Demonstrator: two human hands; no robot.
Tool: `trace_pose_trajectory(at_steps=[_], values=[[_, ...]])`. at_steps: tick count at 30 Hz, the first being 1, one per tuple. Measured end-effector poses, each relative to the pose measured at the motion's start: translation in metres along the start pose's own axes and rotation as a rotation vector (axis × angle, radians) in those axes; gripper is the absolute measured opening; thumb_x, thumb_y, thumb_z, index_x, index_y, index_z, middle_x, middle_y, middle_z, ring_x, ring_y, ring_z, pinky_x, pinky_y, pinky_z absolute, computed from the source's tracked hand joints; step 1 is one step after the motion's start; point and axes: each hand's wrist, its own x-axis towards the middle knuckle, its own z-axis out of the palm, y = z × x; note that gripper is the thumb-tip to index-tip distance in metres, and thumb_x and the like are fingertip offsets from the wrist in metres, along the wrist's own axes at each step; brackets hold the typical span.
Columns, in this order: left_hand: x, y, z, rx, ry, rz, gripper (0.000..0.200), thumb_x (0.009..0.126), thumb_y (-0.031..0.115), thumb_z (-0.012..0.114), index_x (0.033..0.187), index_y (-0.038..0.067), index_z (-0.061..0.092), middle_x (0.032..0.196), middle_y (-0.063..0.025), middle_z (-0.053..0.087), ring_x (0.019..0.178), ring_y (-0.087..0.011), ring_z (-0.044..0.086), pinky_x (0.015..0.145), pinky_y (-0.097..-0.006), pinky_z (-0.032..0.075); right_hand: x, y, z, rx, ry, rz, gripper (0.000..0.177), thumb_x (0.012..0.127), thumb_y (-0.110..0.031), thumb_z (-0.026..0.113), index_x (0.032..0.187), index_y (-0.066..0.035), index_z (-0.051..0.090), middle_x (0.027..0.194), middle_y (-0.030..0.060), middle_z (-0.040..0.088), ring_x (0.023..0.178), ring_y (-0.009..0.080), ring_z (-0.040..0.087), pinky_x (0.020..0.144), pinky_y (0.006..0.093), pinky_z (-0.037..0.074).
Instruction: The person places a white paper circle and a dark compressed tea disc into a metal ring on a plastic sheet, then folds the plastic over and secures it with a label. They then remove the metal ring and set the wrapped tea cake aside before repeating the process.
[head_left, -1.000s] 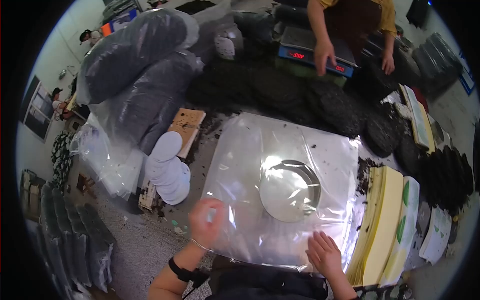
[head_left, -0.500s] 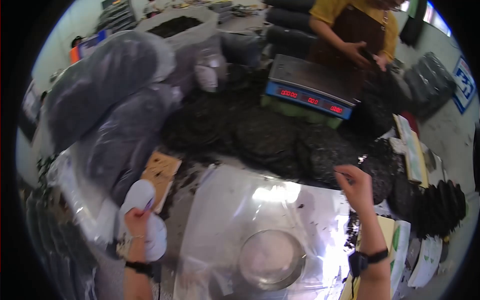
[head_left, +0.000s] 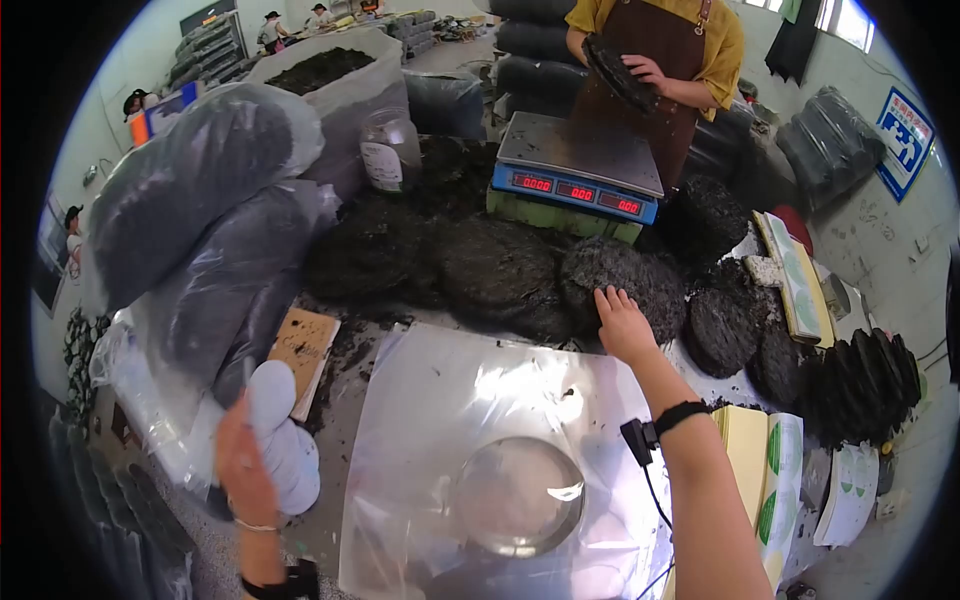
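My right hand (head_left: 627, 324) reaches forward with its fingers stretched out, the fingertips at the near edge of a dark, round, flat cake (head_left: 625, 275) that looks like dried seaweed. My left hand (head_left: 243, 460) is smeared by motion beside several white round discs (head_left: 290, 455); whether it holds anything cannot be made out. Between my arms lies a clear plastic sheet or bag (head_left: 410, 450), with a round metal-rimmed dish or ring (head_left: 520, 495) under or inside it. Another such dark cake (head_left: 497, 265) lies to the left of the one at my right hand.
A blue scale (head_left: 570, 165) with red digits stands behind the cakes. Beyond it a person in a brown apron (head_left: 640, 90) holds a dark cake. Stuffed plastic bags (head_left: 200, 190) are piled left. A notebook (head_left: 300, 345) lies near the discs. Stacked dark cakes (head_left: 870, 385) stand right.
My right hand has moved left and forward from above the cakes, its fingers now stretched out. My left hand has shifted off the white discs. The other person has raised a cake. The view has shifted.
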Motion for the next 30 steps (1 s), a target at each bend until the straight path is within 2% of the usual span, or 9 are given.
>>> trace_pose_trajectory(at_steps=[4,10,13,15,17,19,24,27,30], values=[[-0.042,0.133,0.018,-0.405,-0.299,0.447,0.033,0.096,0.015,0.058,0.122,0.003,0.074,0.117,-0.0172,0.072,0.113,-0.0344,0.066,0.102,-0.0472,0.048,-0.016,0.011,-0.004,0.218,0.363,0.050,0.065,0.088,0.001,0.053,0.152,-0.002,0.045,0.152,0.0267,0.050,0.142,0.0407,0.047,0.118,0.0489,0.037],[-0.152,0.147,0.130,-0.065,-0.643,0.714,0.068,0.092,0.040,0.069,0.152,0.015,0.050,0.146,-0.0086,0.055,0.133,-0.0249,0.053,0.120,-0.0536,0.031,-0.125,-0.036,-0.128,0.565,0.815,-0.032,0.066,0.082,0.014,0.043,0.145,-0.002,0.055,0.148,0.0240,0.055,0.138,0.0412,0.052,0.116,0.0447,0.041],[-0.150,0.144,0.110,-0.250,-0.617,0.555,0.069,0.093,0.042,0.068,0.153,0.013,0.047,0.147,-0.0102,0.054,0.136,-0.0256,0.051,0.123,-0.0585,0.024,-0.203,-0.099,-0.149,0.464,0.856,-0.243,0.055,0.085,0.015,0.046,0.137,0.005,0.059,0.144,0.0259,0.057,0.135,0.0448,0.054,0.116,0.0505,0.041],[-0.145,0.127,0.093,-0.364,-0.501,0.507,0.062,0.093,0.041,0.070,0.144,0.010,0.054,0.141,-0.0114,0.058,0.129,-0.0291,0.057,0.116,-0.0556,0.036,-0.249,-0.136,-0.112,0.442,0.863,-0.327,0.042,0.088,0.005,0.065,0.130,-0.002,0.066,0.143,0.0230,0.059,0.134,0.0420,0.056,0.114,0.0588,0.041],[-0.150,0.106,0.094,-0.644,-0.188,0.010,0.052,0.092,0.032,0.072,0.136,0.007,0.059,0.133,-0.0121,0.061,0.116,-0.0316,0.063,0.103,-0.0492,0.048,-0.291,-0.171,-0.083,0.479,0.659,-0.410,0.049,0.086,0.000,0.068,0.135,-0.004,0.064,0.146,0.0215,0.057,0.136,0.0420,0.054,0.115,0.0596,0.039],[-0.126,0.117,0.093,-0.630,-0.334,0.011,0.050,0.090,0.029,0.074,0.133,0.007,0.060,0.126,-0.0125,0.062,0.110,-0.0326,0.064,0.096,-0.0463,0.050,-0.314,-0.190,-0.064,0.480,0.240,-0.495,0.050,0.093,-0.005,0.059,0.142,-0.007,0.060,0.152,0.0230,0.050,0.141,0.0410,0.049,0.118,0.0552,0.036],[-0.072,0.129,0.107,-0.407,-0.561,0.157,0.058,0.082,0.028,0.083,0.131,0.009,0.060,0.109,-0.0134,0.059,0.107,-0.0328,0.063,0.092,-0.0410,0.052,-0.293,-0.171,-0.107,0.880,-0.039,-0.488,0.066,0.084,-0.017,0.078,0.145,-0.006,0.057,0.151,0.0224,0.050,0.142,0.0404,0.046,0.118,0.0526,0.038],[-0.058,0.121,0.099,-0.321,-0.547,-0.154,0.063,0.080,0.029,0.086,0.132,0.007,0.059,0.113,-0.0140,0.059,0.110,-0.0315,0.061,0.093,-0.0417,0.052,-0.281,-0.156,-0.126,0.848,0.231,-0.103,0.082,0.072,-0.025,0.091,0.144,-0.005,0.056,0.143,0.0215,0.053,0.130,0.0408,0.052,0.111,0.0487,0.044],[-0.072,0.109,0.119,-0.550,-0.753,-0.311,0.060,0.080,0.015,0.086,0.131,0.002,0.059,0.111,-0.0137,0.066,0.103,-0.0228,0.067,0.089,-0.0352,0.055,-0.260,-0.174,-0.109,0.648,0.174,0.168,0.094,0.068,-0.023,0.093,0.149,-0.006,0.050,0.135,0.0199,0.054,0.123,0.0388,0.052,0.105,0.0466,0.046]])
